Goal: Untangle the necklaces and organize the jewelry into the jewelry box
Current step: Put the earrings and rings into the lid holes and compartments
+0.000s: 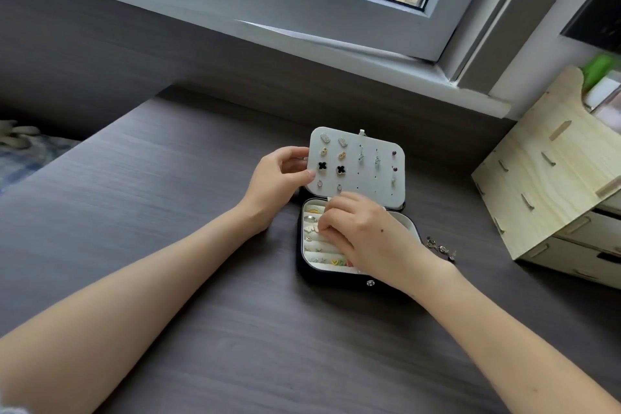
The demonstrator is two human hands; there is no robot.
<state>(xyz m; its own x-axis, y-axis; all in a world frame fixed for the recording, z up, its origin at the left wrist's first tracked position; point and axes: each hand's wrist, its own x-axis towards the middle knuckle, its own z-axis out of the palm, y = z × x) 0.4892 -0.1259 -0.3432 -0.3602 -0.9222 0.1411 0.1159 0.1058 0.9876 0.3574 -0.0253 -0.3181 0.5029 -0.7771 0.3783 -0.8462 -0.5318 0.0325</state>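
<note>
The left hand pinches the grey felt earring panel; the right hand, grip unclear, curls over the rounded black jewelry box's cream velvet rolls.

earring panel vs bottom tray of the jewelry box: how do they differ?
The pale grey earring panel stands raised at the back; the cream-lined bottom tray lies flat. The panel carries stud pairs pinned in rows; the tray holds rings and small pieces tucked between padded rolls. The left hand grips the panel's left edge; the right hand reaches its fingertips into the tray. Both are pale, round-cornered parts of one black jewelry box.
</note>
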